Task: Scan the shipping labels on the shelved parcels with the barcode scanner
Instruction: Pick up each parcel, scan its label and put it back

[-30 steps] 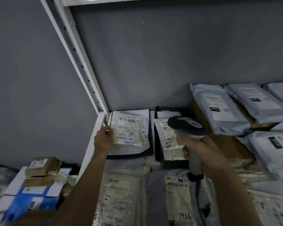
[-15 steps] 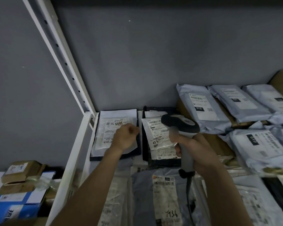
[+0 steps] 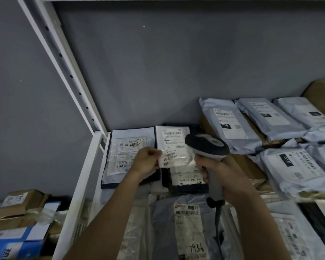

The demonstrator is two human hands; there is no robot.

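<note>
- Attention had been shifted, within the last second, from the far-left flat parcel [image 3: 129,156], marked 3005, to the dark parcel [image 3: 178,166] just right of it at the centre of the frame; by this the first label was judged done and a second scan begun.
- The left hand [image 3: 145,162], earlier laid on the 3005 label, was now found pinching the left edge of a crinkled white label [image 3: 174,159], lifted slightly off the dark parcel; its fingers were curled round the paper.
- The barcode scanner [image 3: 207,147] was gripped by its handle in the right hand [image 3: 221,175], fingers wrapped tightly, its head held just above and right of the lifted label, much as before.
- Many grey mailers [image 3: 231,121] at the right of the frame, labels up, were judged still to be scanned.
</note>
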